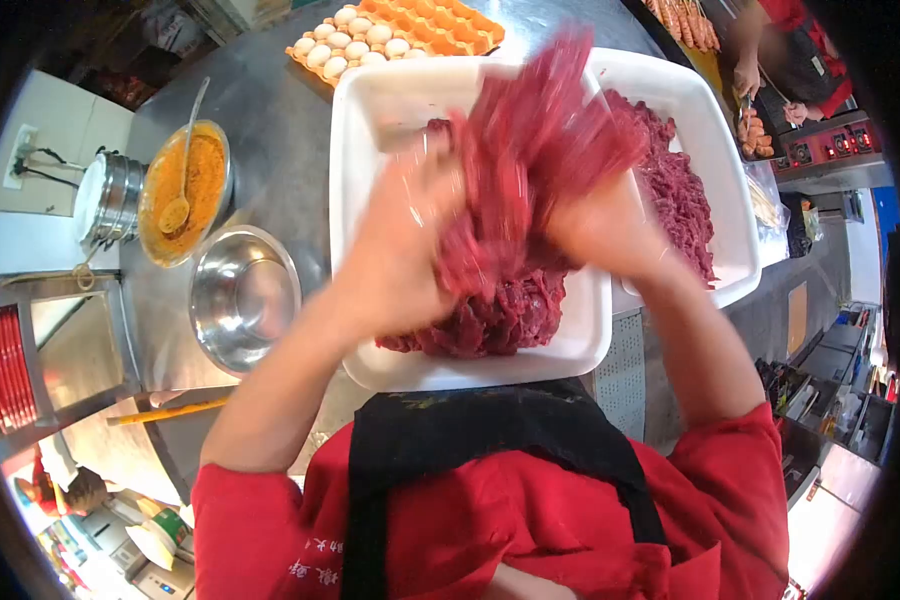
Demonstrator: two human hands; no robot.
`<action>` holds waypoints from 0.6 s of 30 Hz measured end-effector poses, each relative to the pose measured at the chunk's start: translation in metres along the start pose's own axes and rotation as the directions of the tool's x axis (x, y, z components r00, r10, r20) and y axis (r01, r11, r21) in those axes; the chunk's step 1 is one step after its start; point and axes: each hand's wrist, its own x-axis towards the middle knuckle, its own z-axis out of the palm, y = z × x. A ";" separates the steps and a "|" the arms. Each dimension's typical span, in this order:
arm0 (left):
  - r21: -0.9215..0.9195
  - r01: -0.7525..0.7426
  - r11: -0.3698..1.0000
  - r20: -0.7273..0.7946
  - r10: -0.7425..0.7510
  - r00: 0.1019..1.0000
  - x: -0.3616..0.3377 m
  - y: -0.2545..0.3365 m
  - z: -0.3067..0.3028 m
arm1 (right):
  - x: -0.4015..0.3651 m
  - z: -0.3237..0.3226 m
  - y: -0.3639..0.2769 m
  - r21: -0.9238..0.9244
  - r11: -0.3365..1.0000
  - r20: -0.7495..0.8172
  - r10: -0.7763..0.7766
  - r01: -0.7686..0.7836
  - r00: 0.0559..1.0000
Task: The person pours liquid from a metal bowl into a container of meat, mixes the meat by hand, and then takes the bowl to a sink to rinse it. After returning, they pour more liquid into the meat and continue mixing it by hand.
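Strips of dark red raw meat point(525, 150) are lifted in a blurred mass above a white tub point(348, 200). My left hand point(405, 240) is at the left side of this mass, fingers closed on it. At its right side, my right hand point(595, 220) also grips the meat, its fingers partly hidden behind the strips. More meat point(480, 325) lies in the tub beneath my hands. A second white tub point(735, 240) with sliced meat point(675, 185) stands directly to the right.
Left of the tubs stand an empty steel bowl point(245, 300) and a bowl of orange paste point(202, 165) with a ladle. An orange tray of eggs point(370, 45) is behind. At the upper right, a co-worker's hands point(748, 78) are near skewered food.
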 end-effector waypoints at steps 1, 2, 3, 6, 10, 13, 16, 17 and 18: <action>0.062 0.184 0.981 0.265 -0.194 0.945 -0.025 -0.007 0.014 | -0.037 0.014 0.019 0.149 0.951 0.275 0.225 -0.272 0.935; 0.200 0.209 0.957 0.511 -0.284 0.811 -0.058 -0.012 0.014 | -0.050 0.018 0.019 0.115 0.981 0.380 0.103 -0.158 0.919; 0.358 0.368 0.858 0.701 -0.508 0.501 -0.063 -0.003 0.011 | -0.079 0.017 0.022 -0.415 0.900 0.672 0.404 -0.137 0.621; 0.312 0.521 0.794 0.603 -0.590 0.538 -0.073 -0.014 0.029 | -0.088 0.033 0.048 -0.450 0.888 0.655 0.400 -0.094 0.641; 0.516 0.638 0.572 0.429 -0.817 0.386 -0.015 -0.055 0.064 | -0.031 0.072 0.110 -0.559 0.818 0.634 0.526 -0.134 0.567; 0.319 0.493 0.810 0.349 -0.584 0.733 -0.018 -0.135 0.096 | 0.008 0.074 0.138 -0.469 0.728 0.521 0.685 -0.499 0.509; -0.176 0.849 0.497 0.075 -0.854 0.515 -0.006 -0.140 0.095 | 0.021 0.087 0.145 -0.560 0.600 0.394 0.800 -0.571 0.453; -0.170 0.844 0.508 0.060 -0.850 0.524 -0.013 -0.145 0.094 | 0.014 0.085 0.150 -0.295 0.597 0.488 0.766 -0.746 0.420; -0.417 0.871 0.260 0.298 -0.866 0.401 -0.014 -0.135 0.086 | 0.007 0.086 0.152 -0.009 0.510 0.577 0.706 -0.860 0.412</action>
